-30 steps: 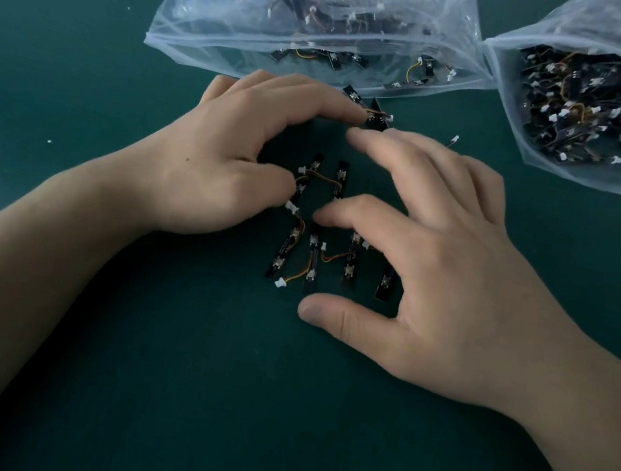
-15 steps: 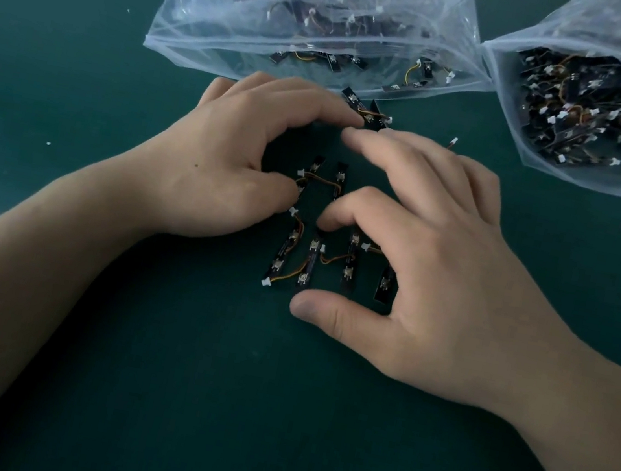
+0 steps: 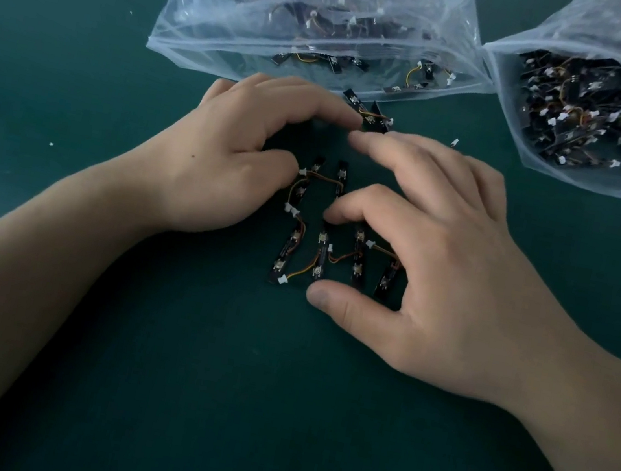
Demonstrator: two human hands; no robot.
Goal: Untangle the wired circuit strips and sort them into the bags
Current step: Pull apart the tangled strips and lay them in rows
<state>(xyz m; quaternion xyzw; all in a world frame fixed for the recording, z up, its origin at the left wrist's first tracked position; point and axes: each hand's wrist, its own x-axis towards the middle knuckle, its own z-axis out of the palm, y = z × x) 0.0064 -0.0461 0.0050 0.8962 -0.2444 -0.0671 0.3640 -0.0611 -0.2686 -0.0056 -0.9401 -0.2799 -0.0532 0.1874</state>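
Note:
A chain of black circuit strips [image 3: 284, 249] joined by orange and yellow wires lies on the dark green table between my hands. My left hand [image 3: 230, 163] arches over its upper left; the thumb touches a white connector [image 3: 302, 171] and the index fingertip rests by a separate strip pair [image 3: 365, 114]. My right hand [image 3: 435, 249] covers the chain's right side. Its curled index finger and thumb pinch one middle strip [image 3: 320, 255] by its two ends. Two clear bags hold more strips: one at top centre [image 3: 196, 28], one at top right [image 3: 505, 87].
A loose white connector [image 3: 455, 141] lies between the right hand and the right bag. Small white specks [image 3: 51, 144] dot the table at the left. The near half of the green table [image 3: 269, 415] holds only my forearms.
My right index finger has curled inward onto the middle strip and the thumb has slid up and left toward it. The lower-left strips have shifted slightly left. My left hand has hardly moved.

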